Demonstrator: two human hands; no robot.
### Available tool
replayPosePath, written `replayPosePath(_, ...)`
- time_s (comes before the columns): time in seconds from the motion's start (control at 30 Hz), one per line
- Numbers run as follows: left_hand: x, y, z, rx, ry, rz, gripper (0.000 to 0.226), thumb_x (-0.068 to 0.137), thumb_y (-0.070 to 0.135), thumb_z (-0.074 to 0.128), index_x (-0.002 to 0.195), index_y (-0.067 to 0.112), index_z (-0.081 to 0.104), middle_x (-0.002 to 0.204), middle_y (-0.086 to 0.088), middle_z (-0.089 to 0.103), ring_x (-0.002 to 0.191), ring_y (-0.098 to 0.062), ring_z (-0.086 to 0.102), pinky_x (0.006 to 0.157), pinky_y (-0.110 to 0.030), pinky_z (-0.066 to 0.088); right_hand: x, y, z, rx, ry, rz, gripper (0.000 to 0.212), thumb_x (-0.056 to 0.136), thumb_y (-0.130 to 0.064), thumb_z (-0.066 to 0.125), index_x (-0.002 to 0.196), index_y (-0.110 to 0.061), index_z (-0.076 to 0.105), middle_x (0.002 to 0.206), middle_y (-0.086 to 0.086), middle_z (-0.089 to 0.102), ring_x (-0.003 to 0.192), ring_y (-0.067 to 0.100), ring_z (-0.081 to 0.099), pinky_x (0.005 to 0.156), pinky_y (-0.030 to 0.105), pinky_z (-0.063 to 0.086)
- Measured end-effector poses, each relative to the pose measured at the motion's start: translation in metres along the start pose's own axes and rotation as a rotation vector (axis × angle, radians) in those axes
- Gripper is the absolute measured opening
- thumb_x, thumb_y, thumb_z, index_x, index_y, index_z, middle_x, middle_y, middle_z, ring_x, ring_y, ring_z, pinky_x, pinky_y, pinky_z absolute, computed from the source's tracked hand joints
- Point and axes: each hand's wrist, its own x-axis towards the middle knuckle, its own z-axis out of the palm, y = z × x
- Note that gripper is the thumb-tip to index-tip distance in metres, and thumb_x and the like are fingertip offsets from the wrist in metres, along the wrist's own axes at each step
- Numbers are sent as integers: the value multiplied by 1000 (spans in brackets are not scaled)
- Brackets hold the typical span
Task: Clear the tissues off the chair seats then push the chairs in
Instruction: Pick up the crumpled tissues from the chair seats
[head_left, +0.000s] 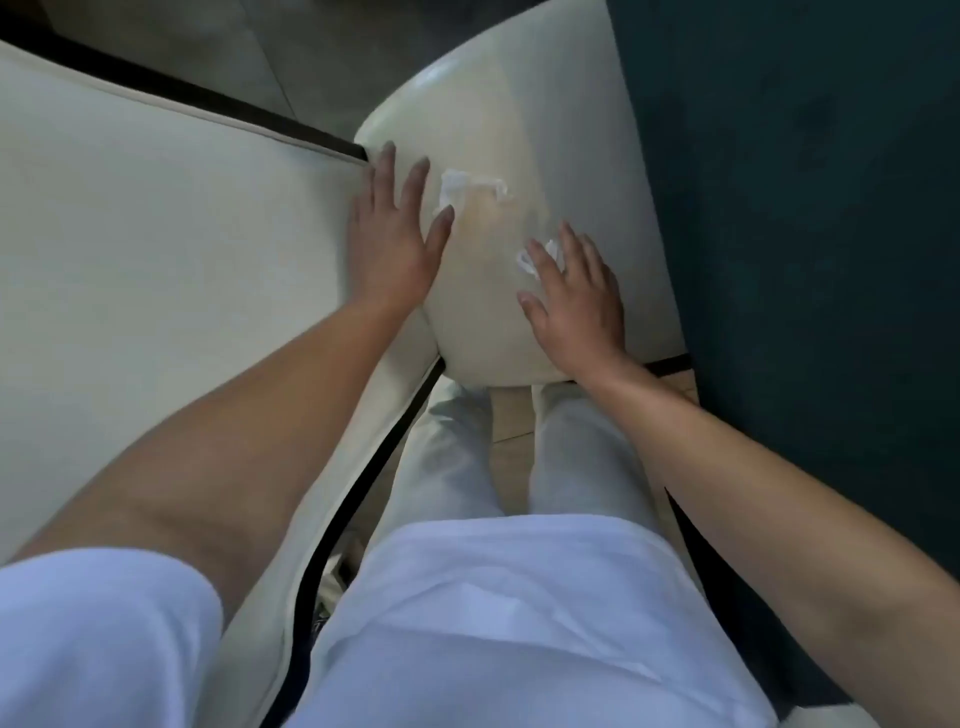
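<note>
Two crumpled tissues, light and soft, lie on the slick chair seat: larger tissue at 12 o'clock, smaller tissue at the right hand fingertips; pinch each by its bunched folds; left hand and right both spread, grip released

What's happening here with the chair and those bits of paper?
A person is leaning over a cream chair seat with both hands spread open. The left hand is beside a crumpled tissue; the right hand has its fingertips on a smaller tissue scrap. Neither piece has been picked up yet.
</note>
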Motion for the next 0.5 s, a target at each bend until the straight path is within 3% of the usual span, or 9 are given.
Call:
replayPosePath(0.1, 15, -11, 12, 36, -70, -16, 64, 104, 57, 37, 158, 23, 36, 170, -14, 18, 155, -40, 22, 122, -52, 27, 9, -1, 11, -87, -39, 0, 60, 104, -43, 51, 160, -30, 32, 172, 9, 14, 158, 34, 14, 122, 50, 24)
replayPosePath(0.23, 29, -11, 29, 110, -139, 122, 58, 105, 54, 35, 156, 28, 39, 171, -12, 17, 157, -42, 14, 123, -56, 18, 23, 9, 30, -209, -54, -17, 61, 104, -43, 51, 160, -31, 30, 173, 10, 12, 158, 36, 12, 124, 51, 21)
replayPosePath(0.4, 42, -9, 47, 147, -189, 195, 56, 106, 51, 36, 157, 30, 36, 172, -12, 13, 157, -41, 10, 125, -58, 15, 35, 12, 49, -350, -112, -48, 64, 102, -43, 54, 160, -31, 30, 172, 11, 15, 156, 36, 18, 124, 54, 21)
replayPosePath(0.5, 47, -7, 55, 126, -210, 193, 59, 104, 48, 43, 158, 31, 32, 172, -11, 10, 156, -41, 17, 120, -57, 29, 47, 5, 52, -399, -126, -82, 66, 102, -41, 54, 161, -33, 25, 172, 11, 13, 156, 35, 18, 123, 54, 20)
